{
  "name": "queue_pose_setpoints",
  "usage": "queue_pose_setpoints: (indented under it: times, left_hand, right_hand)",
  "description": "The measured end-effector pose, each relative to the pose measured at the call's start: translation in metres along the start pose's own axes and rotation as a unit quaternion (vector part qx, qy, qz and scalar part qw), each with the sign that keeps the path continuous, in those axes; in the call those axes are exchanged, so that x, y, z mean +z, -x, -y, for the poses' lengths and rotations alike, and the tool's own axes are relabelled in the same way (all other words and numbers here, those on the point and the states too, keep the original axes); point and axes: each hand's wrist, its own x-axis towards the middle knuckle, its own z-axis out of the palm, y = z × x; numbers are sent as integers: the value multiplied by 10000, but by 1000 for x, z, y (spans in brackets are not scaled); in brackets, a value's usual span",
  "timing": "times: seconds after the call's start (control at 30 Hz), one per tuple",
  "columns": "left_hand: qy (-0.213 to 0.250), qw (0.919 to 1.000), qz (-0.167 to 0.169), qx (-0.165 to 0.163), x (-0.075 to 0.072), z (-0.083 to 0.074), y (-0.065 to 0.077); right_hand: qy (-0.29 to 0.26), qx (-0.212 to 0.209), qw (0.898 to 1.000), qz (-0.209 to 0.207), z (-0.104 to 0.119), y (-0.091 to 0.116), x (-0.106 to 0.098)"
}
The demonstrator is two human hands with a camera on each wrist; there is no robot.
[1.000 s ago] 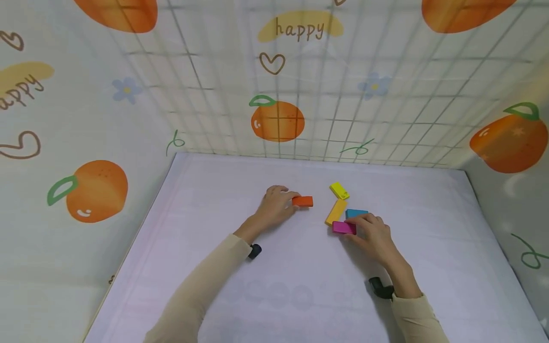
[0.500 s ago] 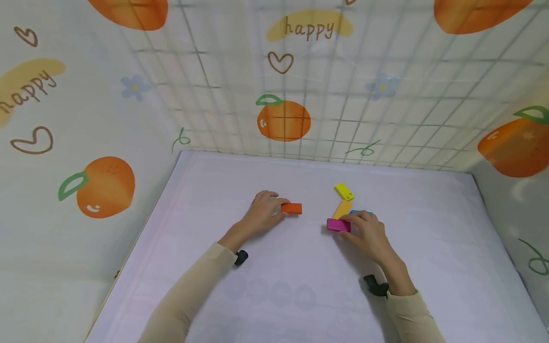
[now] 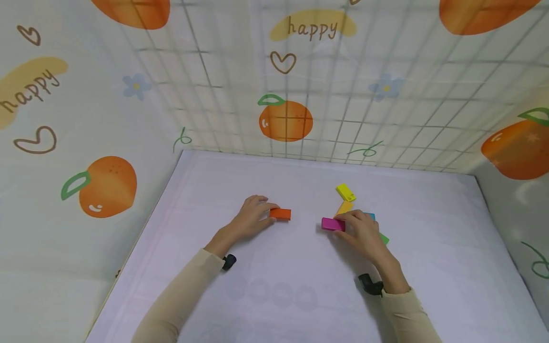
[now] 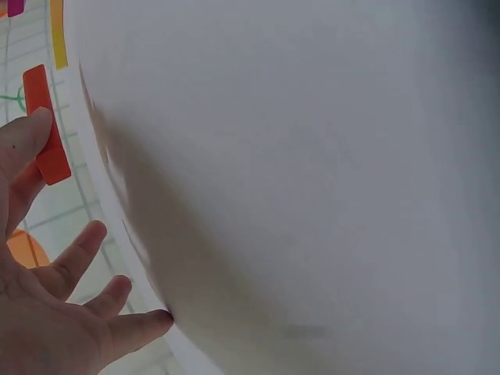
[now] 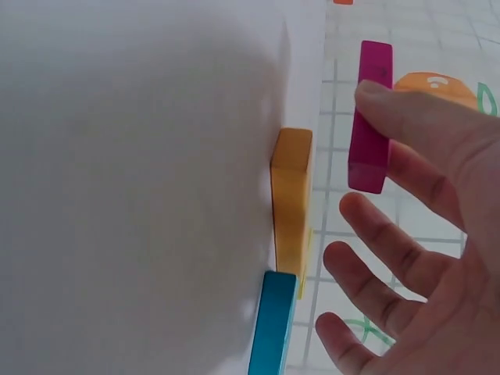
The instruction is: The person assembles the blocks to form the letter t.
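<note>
Between thumb and index finger, my left hand (image 3: 250,217) pinches one end of an orange-red block (image 3: 280,214); in the left wrist view the other fingers spread apart below that block (image 4: 48,144). My right hand (image 3: 363,234) pinches a magenta block (image 3: 333,224) the same way, and the right wrist view has this block (image 5: 369,156) held above the table. Just beyond the right hand lie an amber block (image 3: 344,208) and a blue block (image 3: 370,216), both partly covered by it. A green block (image 3: 384,238) peeks out at the right side of that hand.
A bright yellow block (image 3: 345,192) lies behind the amber one. The white tabletop (image 3: 274,267) meets a cloth wall (image 3: 214,114) printed with oranges and grid lines at the back, with cloth sides left and right.
My left hand has moved left and nearer with the orange-red block. My right hand has shifted slightly left with the magenta block, away from the blue one, uncovering the green block.
</note>
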Motion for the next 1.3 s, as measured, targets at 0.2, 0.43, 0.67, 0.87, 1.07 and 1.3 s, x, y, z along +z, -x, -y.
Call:
queue_pose_setpoints:
  times: [0.2, 0.43, 0.67, 0.87, 1.07, 1.3]
  left_hand:
    - [132, 9999, -48, -35, -4, 4, 7]
    - [-88, 9999, 56, -4, -5, 5, 8]
    - [-309, 9994, 153, -51, -4, 6, 9]
    - [-376, 9991, 172, -44, -3, 5, 10]
    - [-354, 9991, 203, -89, -4, 3, 10]
    - [-390, 9991, 149, -108, -3, 3, 10]
  right_hand:
    - [-53, -110, 9999, 21, 2, -6, 4]
    - [-20, 58, 9997, 231, 7, -12, 7]
    - [-68, 213, 9988, 429, 13, -17, 11]
    - [-55, 109, 9989, 453, 18, -25, 16]
    - [30, 43, 9987, 514, 21, -32, 22]
    - [6, 72, 9985, 539, 24, -38, 29]
